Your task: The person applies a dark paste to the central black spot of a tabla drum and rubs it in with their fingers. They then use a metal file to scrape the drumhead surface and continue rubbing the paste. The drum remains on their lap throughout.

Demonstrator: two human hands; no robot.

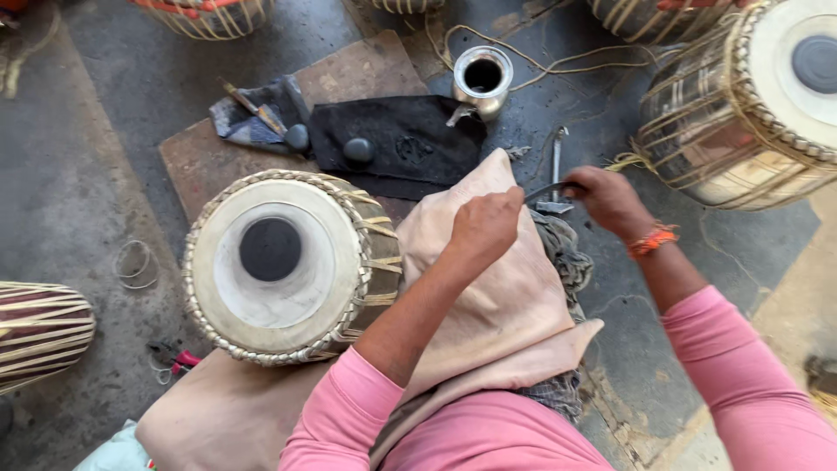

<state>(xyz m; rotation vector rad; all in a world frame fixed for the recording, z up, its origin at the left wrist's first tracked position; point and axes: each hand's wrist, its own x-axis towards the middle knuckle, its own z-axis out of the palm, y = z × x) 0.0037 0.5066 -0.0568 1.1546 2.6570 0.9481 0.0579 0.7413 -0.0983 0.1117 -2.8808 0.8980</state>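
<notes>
- Gripping a thin curved metal tool (547, 189), right hand (609, 199) is closing fully.
- Left hand (485, 227) is fisting, pinching smooth beige hide (488, 305).
- Rope-laced tabla (283, 266) is lying just beside.

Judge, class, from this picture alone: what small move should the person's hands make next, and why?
Probably the right hand should draw the thin metal tool toward the pale hide, since the left hand already pinches the hide's peak and the tool's tip points there.
</notes>
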